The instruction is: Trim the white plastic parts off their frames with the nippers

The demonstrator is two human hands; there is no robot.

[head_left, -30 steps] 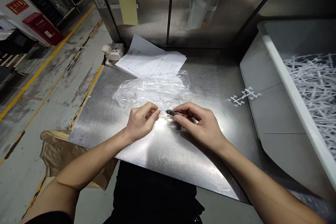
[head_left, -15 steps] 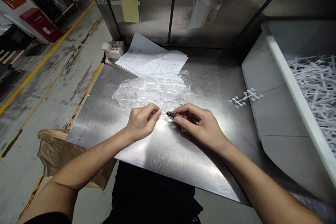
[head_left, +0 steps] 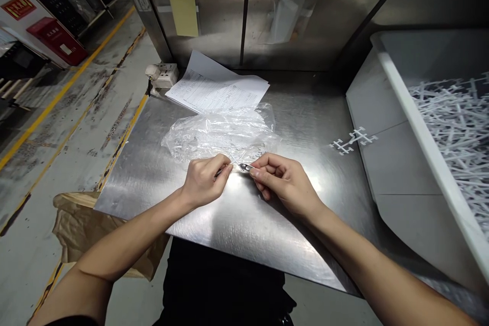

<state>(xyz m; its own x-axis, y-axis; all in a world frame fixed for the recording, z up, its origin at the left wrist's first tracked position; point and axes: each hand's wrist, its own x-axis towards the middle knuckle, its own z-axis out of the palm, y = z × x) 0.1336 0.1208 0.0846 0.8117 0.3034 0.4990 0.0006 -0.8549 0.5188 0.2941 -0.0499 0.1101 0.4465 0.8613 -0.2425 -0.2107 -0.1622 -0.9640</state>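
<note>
My left hand (head_left: pixel 206 179) is closed in a pinch on a thin white plastic sprue (head_left: pixel 234 160), most of it hidden by the fingers. Facing it, my right hand (head_left: pixel 284 181) grips a small shiny nail clipper (head_left: pixel 245 167) between thumb and fingers. The clipper's tip points left and meets the white piece close to my left fingertips; whether its jaws are closed cannot be made out. Just behind both hands lies a crumpled clear plastic bag (head_left: pixel 221 132) with small pale bits in it. A branched white sprue (head_left: pixel 353 141) rests on the steel table (head_left: pixel 305 107) to the right.
A big grey-white bin (head_left: pixel 397 158) full of white sprues (head_left: pixel 454 127) stands at the right. Printed sheets (head_left: pixel 217 86) and a power socket (head_left: pixel 165 75) sit at the back. Steel panels (head_left: pixel 217 51) close off the rear. Brown paper (head_left: pixel 82 224) is low at the left.
The nail clipper has turned slightly in my right fingers and shows more of its shiny metal. Both hands stay close together; the whole view has shifted a little.
</note>
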